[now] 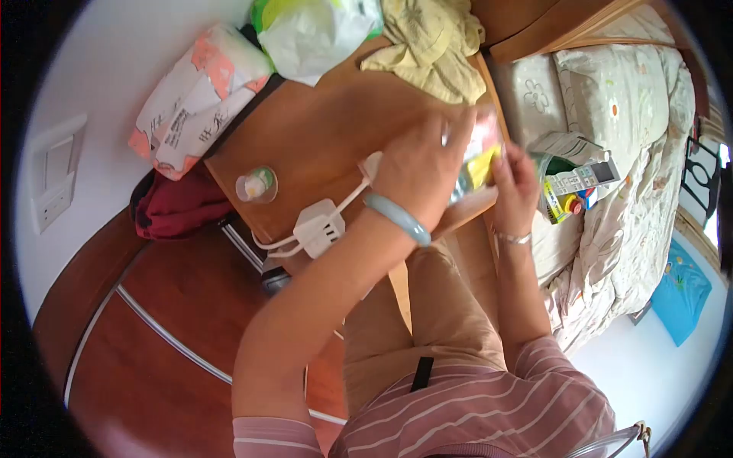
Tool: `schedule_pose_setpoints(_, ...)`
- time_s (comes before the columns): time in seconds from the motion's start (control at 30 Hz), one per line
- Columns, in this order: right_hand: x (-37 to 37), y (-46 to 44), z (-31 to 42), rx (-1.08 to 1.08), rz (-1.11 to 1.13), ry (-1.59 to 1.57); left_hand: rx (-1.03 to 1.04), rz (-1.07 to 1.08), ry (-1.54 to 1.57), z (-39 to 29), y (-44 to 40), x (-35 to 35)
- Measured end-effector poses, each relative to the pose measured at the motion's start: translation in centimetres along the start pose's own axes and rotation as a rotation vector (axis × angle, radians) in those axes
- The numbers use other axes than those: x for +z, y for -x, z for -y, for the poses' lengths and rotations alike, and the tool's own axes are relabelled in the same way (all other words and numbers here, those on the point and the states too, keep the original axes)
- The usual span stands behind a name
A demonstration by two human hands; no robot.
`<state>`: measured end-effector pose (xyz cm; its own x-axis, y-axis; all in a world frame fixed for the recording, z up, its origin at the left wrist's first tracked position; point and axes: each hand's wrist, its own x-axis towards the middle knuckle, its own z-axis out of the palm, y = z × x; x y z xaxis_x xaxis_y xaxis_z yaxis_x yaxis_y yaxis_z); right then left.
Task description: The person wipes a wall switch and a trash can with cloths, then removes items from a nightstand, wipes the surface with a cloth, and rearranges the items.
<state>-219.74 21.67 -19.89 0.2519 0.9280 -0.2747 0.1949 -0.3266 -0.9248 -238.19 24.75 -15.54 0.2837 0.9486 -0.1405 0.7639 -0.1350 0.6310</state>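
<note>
Above the right edge of the brown wooden tabletop, my two hands are close together around a clear plastic package point(482, 164) with yellow and pink parts; motion blurs it. My left hand point(424, 169), with a pale bangle on its wrist, is closed at the package's left side, its fingertips partly hidden. On the other side, my right hand point(517, 183) pinches the package near its yellow part, thumb and fingers together. Beneath my left wrist runs the white cable of a power strip point(319, 227).
A small clear cup point(257, 185) sits at the table's left edge. Tissue packs point(202, 99), a white-green plastic bag point(317, 34) and a yellow cloth point(431, 46) lie at the back. To the right, a remote control point(578, 179) rests in a container beside the bed point(618, 99).
</note>
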Motion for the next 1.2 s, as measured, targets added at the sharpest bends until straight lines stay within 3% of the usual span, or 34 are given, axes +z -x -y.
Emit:
schedule_pose_setpoints(0.1, -1.9, 2.6, -3.7, 0.074, 0.084, 0.230, -0.040, 0.188, -0.007, 0.5, 1.9, 4.0)
schedule_pose_setpoints(0.17, -1.6, 3.2, -3.8, -0.008, 0.186, 0.448, -0.066, 0.276, -0.023, 1.3, 2.9, 5.4)
schedule_pose_setpoints(0.23, -1.1, 2.0, -2.5, -0.336, 0.138, 0.734, -0.113, 0.387, -0.036, 1.7, 3.3, 5.5)
schedule_pose_setpoints(0.27, -0.4, 1.3, -1.2, -0.494, 0.108, 0.876, -0.101, 0.371, -0.039, 1.8, 3.4, 5.8)
schedule_pose_setpoints(0.33, 1.9, -1.5, 1.2, -0.458, 0.103, 0.696, 0.007, 0.140, -0.131, 2.1, 3.4, 6.0)
schedule_pose_setpoints(0.4, 5.7, -5.2, 4.0, -0.630, 0.043, 0.659, 0.072, 0.035, -0.136, 2.3, 3.1, 4.7)
schedule_pose_setpoints(0.47, 9.2, -9.8, 4.4, -0.894, -0.021, 0.715, -0.189, 0.006, 0.273, 2.0, 1.9, 1.9)
schedule_pose_setpoints(0.5, 11.0, -11.6, 4.5, -0.861, -0.038, 0.795, -0.322, -0.008, 0.479, 2.0, 1.3, 0.9)
schedule_pose_setpoints(0.53, 12.6, -13.0, 4.5, -0.827, -0.051, 0.874, -0.486, -0.146, 0.857, 2.2, 0.7, 0.5)
schedule_pose_setpoints(0.6, 14.7, -15.3, 3.6, -0.762, -0.027, 0.839, -0.709, -0.456, 1.229, 3.5, -0.8, -0.5)
schedule_pose_setpoints(0.7, 15.2, -15.5, 3.0, -0.731, 0.013, 0.847, -0.746, -0.658, 1.360, 5.2, -2.4, -1.4)
schedule_pose_setpoints(0.8, 13.7, -14.1, 3.6, -0.746, 0.112, 0.893, -0.920, -0.688, 1.212, 5.0, -3.6, -0.6)
schedule_pose_setpoints(1.07, 7.0, -6.7, 1.8, -0.766, 0.249, 0.925, -0.922, -0.626, 1.600, 2.0, -4.1, -2.2)
schedule_pose_setpoints(1.2, 10.6, -11.0, 2.1, -0.707, 0.057, 0.969, -0.850, -0.576, 1.726, 3.2, -4.7, -3.6)
